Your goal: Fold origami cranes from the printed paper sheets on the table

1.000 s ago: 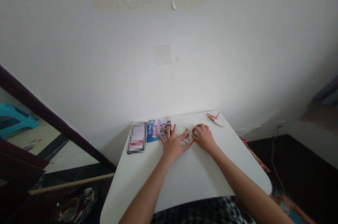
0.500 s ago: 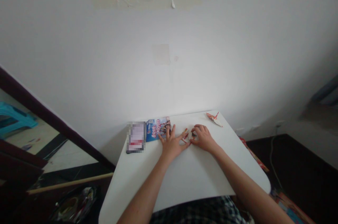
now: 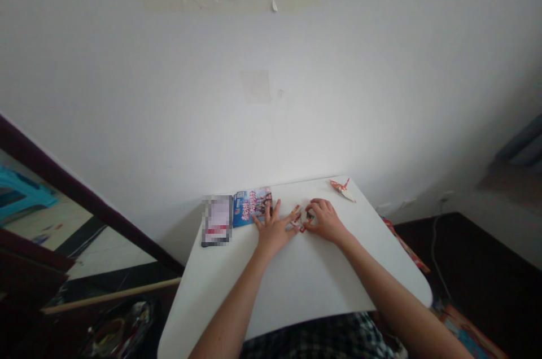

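Note:
A small folded paper piece [image 3: 298,220], red and white with printed patches, lies between my hands on the white table [image 3: 313,280]. My left hand [image 3: 274,229] has its thumb and index finger at the paper's left side, while its other fingers spread over the edge of a blue printed booklet [image 3: 243,212]. From the right, the curled fingers and thumb of my right hand [image 3: 324,218] pinch the paper's other end, where a dark patch shows. My fingers hide part of its folds. Further back on the right sits a folded paper crane [image 3: 342,189], orange-red and white.
A dark-edged flat item [image 3: 218,220], its face blurred out, lies left of the booklet. The wall [image 3: 271,139] rises directly behind the table. On the floor at lower left stands a bin with a dark bag [image 3: 121,328], beside a wooden stick [image 3: 114,296].
My left thumb has drawn back slightly from the right fingertips, and more of the paper's red lower edge shows. The right hand keeps its pinch. The whole view has shifted slightly.

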{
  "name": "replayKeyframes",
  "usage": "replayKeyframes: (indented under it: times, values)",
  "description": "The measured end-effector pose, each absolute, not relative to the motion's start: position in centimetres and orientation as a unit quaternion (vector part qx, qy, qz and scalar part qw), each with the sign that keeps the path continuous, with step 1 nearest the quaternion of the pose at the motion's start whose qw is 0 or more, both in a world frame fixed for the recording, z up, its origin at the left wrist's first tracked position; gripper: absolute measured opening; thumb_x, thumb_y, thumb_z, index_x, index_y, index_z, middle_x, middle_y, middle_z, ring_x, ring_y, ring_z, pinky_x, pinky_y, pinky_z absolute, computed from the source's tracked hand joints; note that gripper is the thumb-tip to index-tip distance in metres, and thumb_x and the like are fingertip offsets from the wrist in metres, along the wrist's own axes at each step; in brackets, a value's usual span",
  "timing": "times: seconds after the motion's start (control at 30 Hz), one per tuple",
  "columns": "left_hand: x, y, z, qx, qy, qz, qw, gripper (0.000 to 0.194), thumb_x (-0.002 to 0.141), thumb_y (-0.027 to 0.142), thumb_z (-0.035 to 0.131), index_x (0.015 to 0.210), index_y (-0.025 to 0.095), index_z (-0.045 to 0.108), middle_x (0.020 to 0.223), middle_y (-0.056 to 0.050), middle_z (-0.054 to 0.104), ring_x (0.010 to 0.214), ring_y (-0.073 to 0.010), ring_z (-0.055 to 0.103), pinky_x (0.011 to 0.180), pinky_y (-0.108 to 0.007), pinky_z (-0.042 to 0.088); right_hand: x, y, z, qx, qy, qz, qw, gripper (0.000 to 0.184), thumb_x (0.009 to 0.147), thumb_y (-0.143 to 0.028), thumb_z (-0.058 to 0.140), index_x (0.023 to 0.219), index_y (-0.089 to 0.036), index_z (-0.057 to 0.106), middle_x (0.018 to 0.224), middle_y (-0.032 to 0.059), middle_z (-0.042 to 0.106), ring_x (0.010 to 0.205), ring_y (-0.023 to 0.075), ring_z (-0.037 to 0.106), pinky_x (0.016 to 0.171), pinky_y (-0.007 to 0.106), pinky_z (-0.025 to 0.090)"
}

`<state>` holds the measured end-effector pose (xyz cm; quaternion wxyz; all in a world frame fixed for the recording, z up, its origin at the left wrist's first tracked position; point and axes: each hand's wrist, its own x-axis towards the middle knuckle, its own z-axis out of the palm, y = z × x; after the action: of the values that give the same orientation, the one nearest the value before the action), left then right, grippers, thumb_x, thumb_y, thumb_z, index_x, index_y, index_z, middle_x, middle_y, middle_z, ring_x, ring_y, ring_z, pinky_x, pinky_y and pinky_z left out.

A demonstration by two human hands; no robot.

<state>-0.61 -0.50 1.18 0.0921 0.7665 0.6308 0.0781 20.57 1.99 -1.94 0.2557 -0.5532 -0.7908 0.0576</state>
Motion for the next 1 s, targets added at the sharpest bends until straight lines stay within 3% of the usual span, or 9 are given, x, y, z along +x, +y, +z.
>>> replayKeyframes:
  times: [0.3,0.7,0.9,1.0]
  values:
    - [-0.5,-0.4,1.1,0.761,0.634,0.095,0.098,0.050,0.085,0.070,0.052,0.135,0.063,0.049,0.170,0.010,0.014,0.156,-0.0427,0.001,0.109,-0.083,-0.001,20.6,1.8,-1.7,-0.544,-0.795,0.066,0.262,0.058,0.068,-0.051,0.080,0.116,-0.022,0.064,0.134,0.0137,0.055,0.127,0.0315,0.048,0.107,0.046,0.043]
    - [-0.6,-0.6,1.0,0.767,0.630,0.090,0.080,0.051,0.086,0.072,0.050,0.136,0.065,0.045,0.169,0.012,0.016,0.155,-0.0426,0.006,0.110,-0.083,0.001,21.0,1.5,-1.0,-0.541,-0.799,0.097,0.246,0.063,0.069,-0.055,0.080,0.121,-0.023,0.064,0.138,0.0131,0.053,0.132,0.0319,0.045,0.112,0.049,0.039]
    - [-0.6,-0.6,0.9,0.766,0.629,0.099,0.086,0.051,0.085,0.072,0.052,0.136,0.064,0.047,0.169,0.009,0.019,0.155,-0.0419,0.007,0.111,-0.081,-0.001,21.0,1.9,-0.7,-0.567,-0.782,0.101,0.239,0.033,0.086,-0.043,0.069,0.116,-0.029,0.067,0.135,0.0073,0.057,0.130,0.0272,0.047,0.109,0.048,0.039]
    - [-0.6,-0.6,0.9,0.764,0.631,0.100,0.088,0.051,0.085,0.071,0.053,0.135,0.063,0.048,0.169,0.009,0.019,0.155,-0.0419,0.008,0.111,-0.081,-0.002,20.6,1.6,-0.6,-0.569,-0.781,0.073,0.246,0.027,0.088,-0.039,0.067,0.113,-0.029,0.067,0.133,0.0072,0.058,0.127,0.0264,0.048,0.107,0.046,0.040]
